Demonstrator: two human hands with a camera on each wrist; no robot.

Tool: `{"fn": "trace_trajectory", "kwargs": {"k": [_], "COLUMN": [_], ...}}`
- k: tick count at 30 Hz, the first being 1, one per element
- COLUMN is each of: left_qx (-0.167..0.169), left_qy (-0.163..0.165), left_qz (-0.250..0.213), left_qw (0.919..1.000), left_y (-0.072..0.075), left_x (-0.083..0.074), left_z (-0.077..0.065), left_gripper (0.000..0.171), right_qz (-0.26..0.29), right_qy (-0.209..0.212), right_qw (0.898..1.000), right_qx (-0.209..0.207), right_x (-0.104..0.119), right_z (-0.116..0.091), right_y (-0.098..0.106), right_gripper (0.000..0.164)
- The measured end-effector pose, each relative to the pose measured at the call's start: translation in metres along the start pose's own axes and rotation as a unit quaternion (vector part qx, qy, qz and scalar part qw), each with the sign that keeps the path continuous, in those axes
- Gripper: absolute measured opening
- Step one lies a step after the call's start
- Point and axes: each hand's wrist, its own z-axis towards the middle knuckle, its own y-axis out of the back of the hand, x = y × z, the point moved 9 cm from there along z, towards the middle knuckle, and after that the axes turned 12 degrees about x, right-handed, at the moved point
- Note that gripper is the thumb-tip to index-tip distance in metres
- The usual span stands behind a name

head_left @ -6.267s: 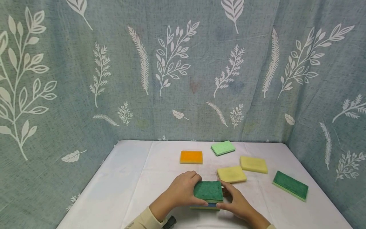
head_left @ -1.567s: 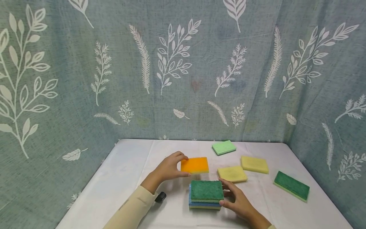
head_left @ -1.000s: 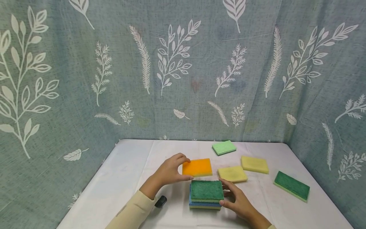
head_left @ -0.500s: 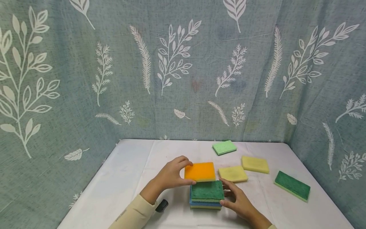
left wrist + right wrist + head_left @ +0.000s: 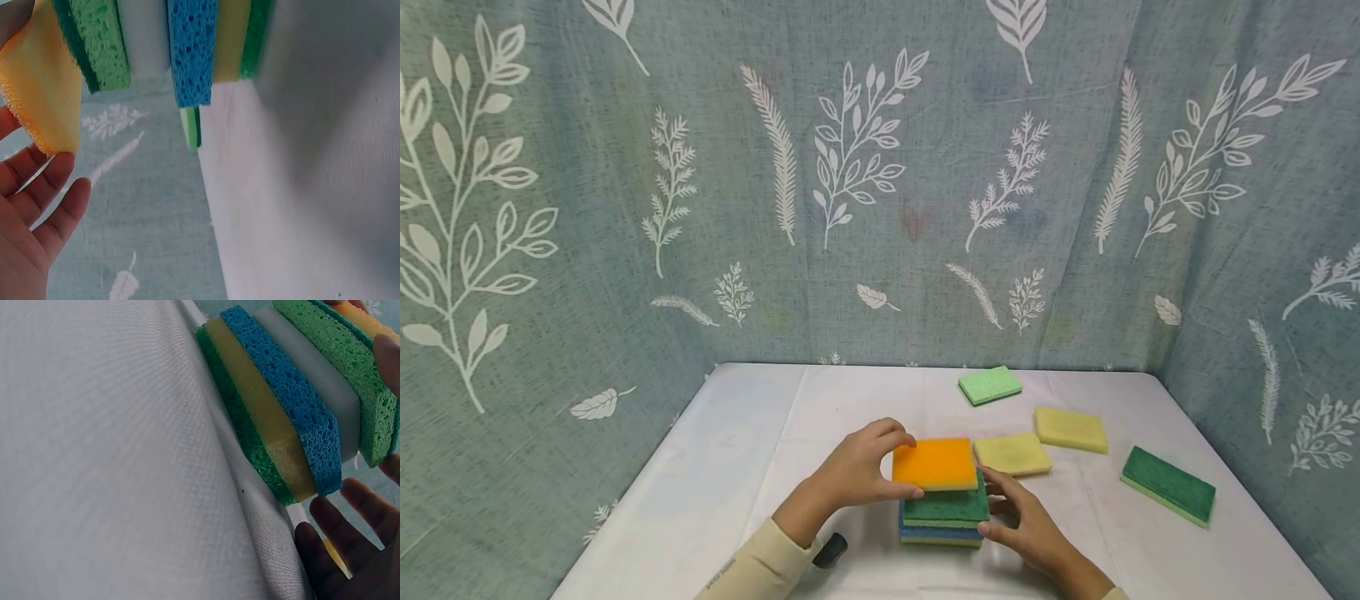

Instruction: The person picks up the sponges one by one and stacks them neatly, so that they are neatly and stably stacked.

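Note:
My left hand (image 5: 861, 467) pinches an orange-topped sponge (image 5: 934, 462) by its left end, just above a sponge stack (image 5: 942, 533). In the left wrist view the sponge's pale yellow underside (image 5: 59, 87) faces the stack at a slant, with a gap at the near end. From the bottom up, the stack has a yellow sponge with green scourer (image 5: 262, 425), a blue sponge (image 5: 287, 394), a whitish block (image 5: 319, 381) and a light green sponge (image 5: 350, 369) topped by dark green scourer. Around the stack's right end, my right hand (image 5: 1018, 525) curls thumb and fingers, holding it.
Behind and to the right lie two yellow sponges (image 5: 1012, 454) (image 5: 1071, 429), a light green sponge (image 5: 989, 386) and a dark green sponge (image 5: 1168, 486). They rest on a white-covered table (image 5: 737, 467). Patterned curtains (image 5: 880, 208) enclose its back and sides.
Earlier both hands were on the stack and the orange sponge lay at the back. Since then my left hand has brought it forward and right, over the stack. The right hand stays put.

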Motion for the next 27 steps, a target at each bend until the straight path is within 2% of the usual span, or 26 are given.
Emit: {"fn": "trace_trajectory", "kwargs": {"k": [11, 18, 27], "left_qx": [0.002, 0.005, 0.017], "left_qy": [-0.015, -0.018, -0.018], "left_qz": [0.007, 0.004, 0.004], "left_qw": [0.9999, 0.9998, 0.9997], "left_y": [-0.005, -0.009, -0.014], "left_x": [-0.010, -0.016, -0.021], "left_z": [-0.001, -0.002, -0.002], "left_gripper": [0.061, 0.061, 0.061], "right_qz": [-0.003, 0.003, 0.001], "right_qy": [0.011, -0.010, -0.010], "right_qw": [1.000, 1.000, 1.000], "right_qx": [-0.004, -0.008, -0.009], "right_x": [-0.002, -0.004, -0.005], "right_z": [-0.001, -0.001, 0.000], "right_y": [0.000, 0.000, 0.001], "right_gripper": [0.070, 0.070, 0.070]}}
